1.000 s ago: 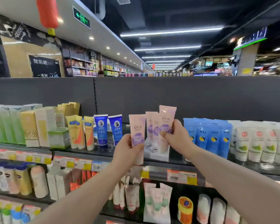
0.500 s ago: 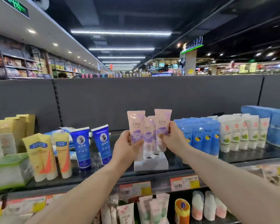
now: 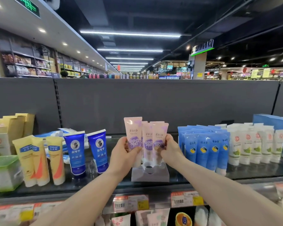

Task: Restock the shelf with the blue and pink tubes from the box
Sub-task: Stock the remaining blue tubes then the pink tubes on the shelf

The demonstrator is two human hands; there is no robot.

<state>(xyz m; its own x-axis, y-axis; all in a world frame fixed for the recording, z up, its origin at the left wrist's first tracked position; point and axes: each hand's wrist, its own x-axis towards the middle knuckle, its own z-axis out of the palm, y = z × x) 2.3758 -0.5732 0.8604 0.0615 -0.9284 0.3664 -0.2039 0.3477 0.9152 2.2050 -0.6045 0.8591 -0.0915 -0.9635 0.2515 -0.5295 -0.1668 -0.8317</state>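
My left hand (image 3: 123,154) grips a pink tube (image 3: 133,129) upright, a little higher than the others. My right hand (image 3: 170,151) grips a second pink tube (image 3: 159,132) over a white holder tray (image 3: 149,175) on the glass shelf (image 3: 252,172). A third pink tube (image 3: 147,136) stands between them in the tray, with more behind it. Two dark blue tubes (image 3: 76,152) stand to the left. A block of light blue tubes (image 3: 203,147) stands to the right. The box is out of view.
Yellow and orange tubes (image 3: 39,160) and yellow cartons (image 3: 15,124) fill the shelf's left end. White tubes (image 3: 255,144) and a blue carton (image 3: 274,124) sit at the right. A grey back panel (image 3: 153,103) rises behind. Price tags (image 3: 131,203) line the shelf edge, more products below.
The view has swung right and come closer to the shelf. Both hands have lowered their pink tubes toward the white tray; the right one now sits level with the standing tubes.
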